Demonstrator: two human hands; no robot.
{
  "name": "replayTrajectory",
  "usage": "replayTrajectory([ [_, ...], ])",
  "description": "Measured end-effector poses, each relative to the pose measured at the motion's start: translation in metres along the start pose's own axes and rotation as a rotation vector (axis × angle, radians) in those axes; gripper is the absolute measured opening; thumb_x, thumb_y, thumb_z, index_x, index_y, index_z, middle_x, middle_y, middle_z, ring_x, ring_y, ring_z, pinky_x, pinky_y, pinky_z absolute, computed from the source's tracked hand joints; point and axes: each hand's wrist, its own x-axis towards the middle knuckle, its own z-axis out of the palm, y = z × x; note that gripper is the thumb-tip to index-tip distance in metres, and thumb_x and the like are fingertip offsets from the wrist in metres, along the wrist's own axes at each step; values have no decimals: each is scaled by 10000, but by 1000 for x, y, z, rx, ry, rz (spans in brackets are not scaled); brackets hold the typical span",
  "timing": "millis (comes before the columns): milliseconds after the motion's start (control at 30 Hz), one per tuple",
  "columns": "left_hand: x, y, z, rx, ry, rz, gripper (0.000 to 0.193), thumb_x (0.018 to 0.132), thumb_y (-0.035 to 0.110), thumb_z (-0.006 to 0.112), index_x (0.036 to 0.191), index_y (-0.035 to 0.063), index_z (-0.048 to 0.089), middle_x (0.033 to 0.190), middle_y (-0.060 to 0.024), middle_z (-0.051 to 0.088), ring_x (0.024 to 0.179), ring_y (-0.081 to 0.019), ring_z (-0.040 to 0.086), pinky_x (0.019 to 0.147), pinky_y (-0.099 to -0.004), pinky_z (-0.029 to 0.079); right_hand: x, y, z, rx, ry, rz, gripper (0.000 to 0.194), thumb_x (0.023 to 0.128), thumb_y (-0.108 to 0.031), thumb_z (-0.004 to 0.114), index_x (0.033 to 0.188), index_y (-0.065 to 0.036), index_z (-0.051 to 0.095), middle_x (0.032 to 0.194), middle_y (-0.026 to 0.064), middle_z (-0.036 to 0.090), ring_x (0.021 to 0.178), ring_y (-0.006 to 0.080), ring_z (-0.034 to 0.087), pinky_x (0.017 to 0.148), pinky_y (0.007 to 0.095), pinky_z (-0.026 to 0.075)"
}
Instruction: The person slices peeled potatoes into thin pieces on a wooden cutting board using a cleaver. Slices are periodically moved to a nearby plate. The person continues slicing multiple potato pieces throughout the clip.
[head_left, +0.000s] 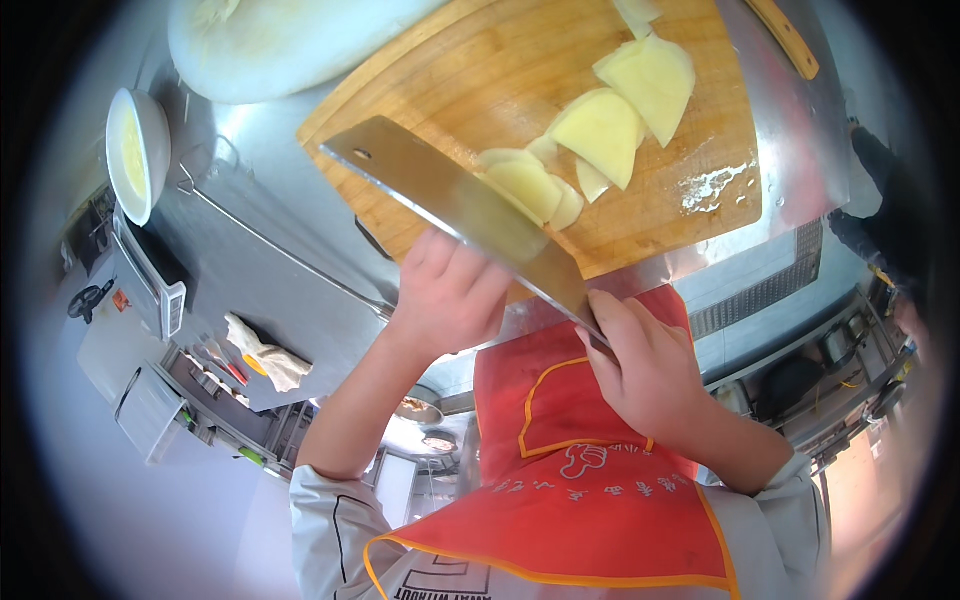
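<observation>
My right hand (649, 360) grips a broad Chinese cleaver (450, 206) at its handle end. The blade slants up and left over a wooden cutting board (427, 105), with a small hole near its far corner. My left hand (454, 296) is at the board's near edge, fingers bent and partly hidden by the blade; whether they hold anything cannot be seen. Thin potato slices (525, 184) overlap just beyond the blade. More potato slices (600, 131) trail away in a row towards the board's far right.
A wooden handle (787, 41) lies right of the board. At the left are a white bowl (139, 157) with pale yellow contents, a long metal rod (277, 244), a scale (154, 277) and a cloth (266, 352). Someone in dark clothing (889, 202) is at the far right.
</observation>
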Motion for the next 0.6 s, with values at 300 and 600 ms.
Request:
replayTrajectory([
  [300, 1, 1, -1, -7, -2, -16, 242, 623, 77, 684, 859, 96, 630, 1018, -36, 621, 847, -255, 537, 714, -367, 451, -9, 9, -14, -24, 76, 63, 448, 869, -69, 746, 1271, 1, 562, 904, 149, 627, 722, 355, 655, 588, 425, 524],
  [600, -8, -1, -3, -62, -107, -62, 312, 664, 97, 708, 976, 110, 709, 1075, -46, 663, 941, -271, 604, 780, -390, 489, -30, -6, -27, 24, -113, 70, 410, 884, -60, 735, 1250, 36, 577, 879, 175, 627, 685, 349, 659, 557, 390, 517],
])
